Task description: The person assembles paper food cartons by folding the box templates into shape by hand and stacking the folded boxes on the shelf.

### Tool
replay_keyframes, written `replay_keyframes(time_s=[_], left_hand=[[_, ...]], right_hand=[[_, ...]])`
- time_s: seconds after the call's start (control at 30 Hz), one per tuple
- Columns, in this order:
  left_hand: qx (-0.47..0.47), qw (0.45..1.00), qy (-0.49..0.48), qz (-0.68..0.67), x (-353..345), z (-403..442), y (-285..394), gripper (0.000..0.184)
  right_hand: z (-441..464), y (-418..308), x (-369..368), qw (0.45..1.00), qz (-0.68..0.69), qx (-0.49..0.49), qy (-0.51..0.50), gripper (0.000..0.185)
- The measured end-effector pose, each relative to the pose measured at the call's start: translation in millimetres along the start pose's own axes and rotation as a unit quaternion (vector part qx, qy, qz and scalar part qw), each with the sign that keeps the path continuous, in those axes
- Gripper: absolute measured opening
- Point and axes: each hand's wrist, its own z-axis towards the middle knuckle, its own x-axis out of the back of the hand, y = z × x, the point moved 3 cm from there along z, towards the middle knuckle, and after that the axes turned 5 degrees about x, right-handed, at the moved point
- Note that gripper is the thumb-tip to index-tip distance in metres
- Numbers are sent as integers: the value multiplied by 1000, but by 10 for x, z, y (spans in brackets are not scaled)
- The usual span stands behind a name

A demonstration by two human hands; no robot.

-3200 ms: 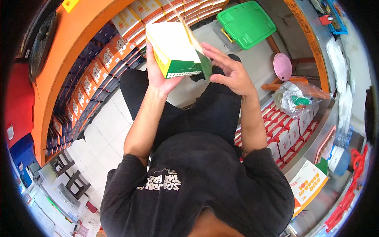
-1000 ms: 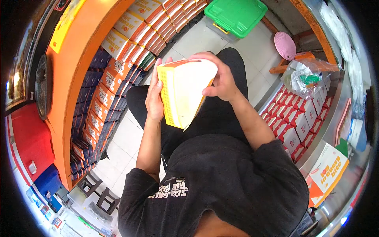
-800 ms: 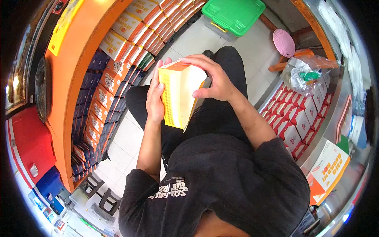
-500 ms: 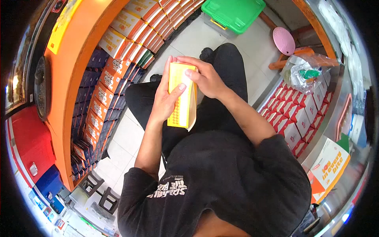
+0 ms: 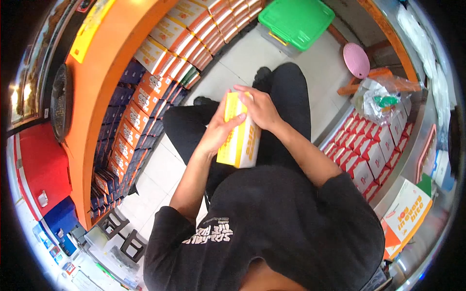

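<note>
A yellow and white carton (image 5: 238,140) is held over my lap, its long narrow yellow side facing up. My left hand (image 5: 218,128) wraps the carton's left side, with the thumb lying across the yellow face. My right hand (image 5: 262,109) grips the far right part of the carton, its fingertips near the top end. Orange lettering shows on the carton's right face. The undersides of the carton and some fingers are out of sight.
Stacked folded cartons (image 5: 128,126) fill an orange shelf (image 5: 80,160) at the left. A green-lidded bin (image 5: 296,22) and a pink stool (image 5: 356,60) stand ahead. Red and white boxes (image 5: 361,145), a plastic bag (image 5: 381,102) and a printed carton (image 5: 407,213) are at the right.
The carton was open and white inside earlier; now it is a closed, narrow form turned with its yellow side up. Both hands have closed around it and come lower and to the right.
</note>
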Motion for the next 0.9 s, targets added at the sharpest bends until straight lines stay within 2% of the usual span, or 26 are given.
replay_keyframes(time_s=[0.03,0.07,0.13,0.17,0.2,0.27,0.33,0.37,0.47,0.53,0.6,0.63,0.67,0.73,0.8,0.83,0.87,0.9], left_hand=[[14,999,-31,-27,39,38,-59,88],[30,998,-39,-45,-10,-3,-16,88],[38,995,-3,95,8,19,-23,91],[3,979,27,203,94,72,-134,98],[46,976,28,212,43,2,-41,104],[102,993,-37,53,-27,-163,-19,104],[130,981,-138,40,38,-238,-46,98],[168,975,-134,62,90,-263,-69,88],[187,968,-129,106,233,-168,-51,83],[185,967,-149,92,328,-53,39,85],[146,968,-190,70,398,54,99,87],[154,969,-170,92,471,144,90,93],[122,970,-182,106,622,225,67,88],[31,994,-14,-103,755,466,264,80],[-129,966,-21,-222,1141,699,278,75],[-109,982,139,-66,1206,831,217,74],[-76,991,113,9,1106,957,164,79],[-44,992,115,28,1001,1084,75,78]], right_hand=[[7,-33,63,998,3,-3,-61,44],[7,-18,82,997,35,-13,-70,45],[-23,119,32,990,103,-37,-83,45],[-54,212,31,987,119,-58,-88,46],[-76,198,51,989,96,-67,-92,44],[-93,204,94,989,84,-88,-88,41],[-34,159,170,988,126,-83,-37,39],[-14,203,183,988,124,-83,-31,39],[-14,333,103,989,109,-104,-2,39],[104,362,113,989,91,-116,11,38],[242,391,111,991,81,-97,38,39],[314,398,110,992,77,-87,52,39],[394,416,143,989,79,-89,87,40],[576,510,271,979,81,-96,160,41],[836,722,350,926,218,-116,284,41],[968,790,372,905,242,-110,332,41],[1089,847,358,880,266,-107,379,42],[1255,998,242,873,256,-114,400,43]])
